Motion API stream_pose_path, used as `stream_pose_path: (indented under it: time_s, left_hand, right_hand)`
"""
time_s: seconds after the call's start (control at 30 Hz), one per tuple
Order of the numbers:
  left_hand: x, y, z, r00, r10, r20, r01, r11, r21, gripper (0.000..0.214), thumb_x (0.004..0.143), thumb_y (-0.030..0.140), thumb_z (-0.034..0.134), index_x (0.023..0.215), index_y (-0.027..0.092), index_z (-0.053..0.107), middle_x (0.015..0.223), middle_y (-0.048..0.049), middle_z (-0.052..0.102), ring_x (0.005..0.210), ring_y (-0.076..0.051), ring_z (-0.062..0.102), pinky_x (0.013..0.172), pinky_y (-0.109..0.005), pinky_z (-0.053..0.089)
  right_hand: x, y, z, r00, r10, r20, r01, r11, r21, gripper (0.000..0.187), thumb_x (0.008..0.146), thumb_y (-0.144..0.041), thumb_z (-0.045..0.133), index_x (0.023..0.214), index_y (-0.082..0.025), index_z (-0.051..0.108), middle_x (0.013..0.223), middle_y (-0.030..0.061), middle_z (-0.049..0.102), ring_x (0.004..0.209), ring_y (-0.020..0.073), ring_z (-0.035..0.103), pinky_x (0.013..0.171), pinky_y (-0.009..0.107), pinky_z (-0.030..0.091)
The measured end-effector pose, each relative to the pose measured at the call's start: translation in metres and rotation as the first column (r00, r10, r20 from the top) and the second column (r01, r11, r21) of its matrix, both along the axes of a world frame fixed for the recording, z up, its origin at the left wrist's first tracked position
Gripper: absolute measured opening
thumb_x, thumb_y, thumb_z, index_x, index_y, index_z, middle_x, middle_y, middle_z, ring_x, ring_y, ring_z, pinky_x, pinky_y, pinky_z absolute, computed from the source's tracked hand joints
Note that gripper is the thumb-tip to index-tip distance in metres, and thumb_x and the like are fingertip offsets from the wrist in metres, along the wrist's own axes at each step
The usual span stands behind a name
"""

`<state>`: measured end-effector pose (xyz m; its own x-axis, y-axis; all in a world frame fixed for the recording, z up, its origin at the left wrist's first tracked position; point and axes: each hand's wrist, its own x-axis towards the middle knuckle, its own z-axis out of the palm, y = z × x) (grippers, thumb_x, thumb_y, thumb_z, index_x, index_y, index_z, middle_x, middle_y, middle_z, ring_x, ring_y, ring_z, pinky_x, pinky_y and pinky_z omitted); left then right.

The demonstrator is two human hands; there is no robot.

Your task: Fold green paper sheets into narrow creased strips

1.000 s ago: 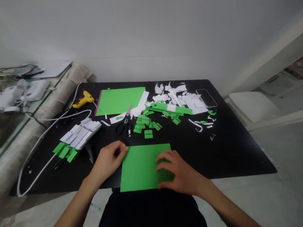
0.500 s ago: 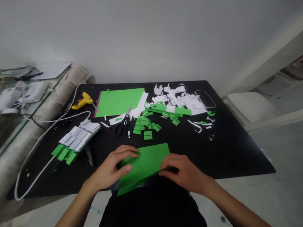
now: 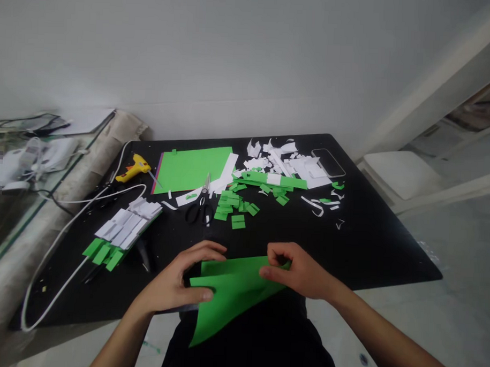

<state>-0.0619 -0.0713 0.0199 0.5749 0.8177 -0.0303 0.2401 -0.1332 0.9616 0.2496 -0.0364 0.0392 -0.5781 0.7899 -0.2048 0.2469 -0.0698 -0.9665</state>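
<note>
One green sheet (image 3: 228, 300) is bent at the near edge of the table (image 3: 367, 241); the right hand (image 3: 296, 268) pinches its right corner, the left hand (image 3: 177, 280) is loosely open around its left edge. Beyond lie scissors (image 3: 204, 195), green pieces (image 3: 227, 201), white scraps (image 3: 278, 157) and a yellow glue gun (image 3: 135, 168).

Bare hands (image 3: 302, 271) — bare forearms (image 3: 384, 328), plain black clothing (image 3: 255, 339) over the lap — dark, unpatterned cloth.

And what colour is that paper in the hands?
The paper is green, as the head view shows.
</note>
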Motion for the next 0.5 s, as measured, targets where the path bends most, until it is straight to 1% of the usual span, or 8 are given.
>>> stream_pose_path:
  time_s: [0.07, 0.13, 0.2, 0.27, 0.33, 0.37, 0.43, 0.5]
  left_hand:
    - [0.004, 0.001, 0.002, 1.000, 0.010, -0.012, -0.010, 1.000, -0.011, 0.054, 0.081, 0.045, 0.082, 0.129, 0.025, 0.069, 0.142, -0.0131, 0.061, 0.125, -0.034, 0.062, 0.107, -0.048, 0.049]
    - [0.009, 0.001, 0.001, 0.998, 0.060, -0.006, -0.060, 0.997, -0.038, 0.052, 0.080, 0.039, 0.083, 0.128, 0.024, 0.070, 0.135, -0.0119, 0.067, 0.115, -0.031, 0.068, 0.099, -0.045, 0.056]
    - [0.013, 0.002, -0.002, 0.985, 0.168, -0.021, -0.169, 0.985, -0.039, 0.035, 0.084, 0.036, 0.080, 0.117, 0.023, 0.076, 0.120, -0.0095, 0.075, 0.103, -0.027, 0.072, 0.091, -0.041, 0.060]
    - [0.017, 0.004, -0.007, 0.954, 0.299, -0.030, -0.300, 0.954, -0.027, 0.021, 0.088, 0.037, 0.075, 0.102, 0.022, 0.079, 0.104, -0.0073, 0.079, 0.094, -0.025, 0.074, 0.085, -0.041, 0.061]
    - [0.020, 0.006, -0.011, 0.896, 0.444, -0.020, -0.444, 0.895, -0.051, 0.022, 0.088, 0.041, 0.075, 0.094, 0.021, 0.079, 0.089, -0.0059, 0.079, 0.085, -0.026, 0.075, 0.075, -0.038, 0.063]
    - [0.021, 0.007, -0.012, 0.852, 0.524, -0.018, -0.523, 0.849, -0.078, 0.024, 0.086, 0.044, 0.077, 0.090, 0.020, 0.078, 0.082, -0.0053, 0.078, 0.080, -0.025, 0.075, 0.068, -0.037, 0.063]
    - [0.022, 0.008, -0.011, 0.746, 0.666, -0.001, -0.658, 0.737, -0.155, 0.029, 0.081, 0.048, 0.082, 0.088, 0.019, 0.077, 0.077, -0.0048, 0.076, 0.072, -0.025, 0.074, 0.061, -0.034, 0.062]
    - [0.025, 0.008, -0.009, 0.679, 0.732, 0.051, -0.699, 0.667, -0.257, 0.035, 0.079, 0.049, 0.085, 0.094, 0.019, 0.076, 0.085, -0.0064, 0.079, 0.076, -0.025, 0.076, 0.065, -0.034, 0.063]
  right_hand:
    - [-0.001, 0.001, 0.002, 0.997, -0.073, -0.027, 0.074, 0.997, 0.034, 0.050, 0.086, -0.049, 0.079, 0.065, -0.020, 0.044, 0.063, -0.0058, 0.040, 0.059, 0.0104, 0.036, 0.055, 0.026, 0.029]
    - [0.000, 0.002, 0.003, 0.986, -0.152, -0.071, 0.157, 0.984, 0.083, 0.051, 0.090, -0.052, 0.074, 0.064, -0.021, 0.043, 0.063, -0.0052, 0.040, 0.058, 0.0108, 0.036, 0.054, 0.027, 0.029]
    - [0.001, 0.005, 0.003, 0.971, -0.211, -0.114, 0.226, 0.964, 0.140, 0.051, 0.093, -0.055, 0.070, 0.064, -0.021, 0.043, 0.064, -0.0044, 0.041, 0.059, 0.0116, 0.038, 0.056, 0.028, 0.033]
    - [0.003, 0.010, 0.001, 0.942, -0.301, -0.149, 0.327, 0.923, 0.203, 0.047, 0.094, -0.056, 0.068, 0.068, -0.021, 0.050, 0.068, -0.0018, 0.048, 0.065, 0.0140, 0.046, 0.062, 0.029, 0.040]
    - [0.005, 0.015, -0.003, 0.881, -0.420, -0.220, 0.463, 0.860, 0.214, 0.039, 0.093, -0.060, 0.068, 0.086, -0.022, 0.061, 0.084, 0.0029, 0.061, 0.081, 0.0185, 0.058, 0.074, 0.032, 0.049]
    - [0.004, 0.017, -0.005, 0.848, -0.461, -0.262, 0.512, 0.839, 0.183, 0.040, 0.091, -0.063, 0.069, 0.099, -0.023, 0.064, 0.096, 0.0056, 0.065, 0.093, 0.0211, 0.062, 0.081, 0.035, 0.052]
    - [0.002, 0.019, -0.009, 0.833, -0.463, -0.303, 0.505, 0.860, 0.074, 0.052, 0.087, -0.063, 0.074, 0.120, -0.025, 0.060, 0.117, 0.0098, 0.067, 0.110, 0.0249, 0.064, 0.093, 0.040, 0.055]
    - [-0.002, 0.019, -0.010, 0.869, -0.399, -0.292, 0.412, 0.911, -0.015, 0.054, 0.085, -0.056, 0.079, 0.123, -0.025, 0.060, 0.123, 0.0106, 0.068, 0.115, 0.0258, 0.065, 0.100, 0.044, 0.055]
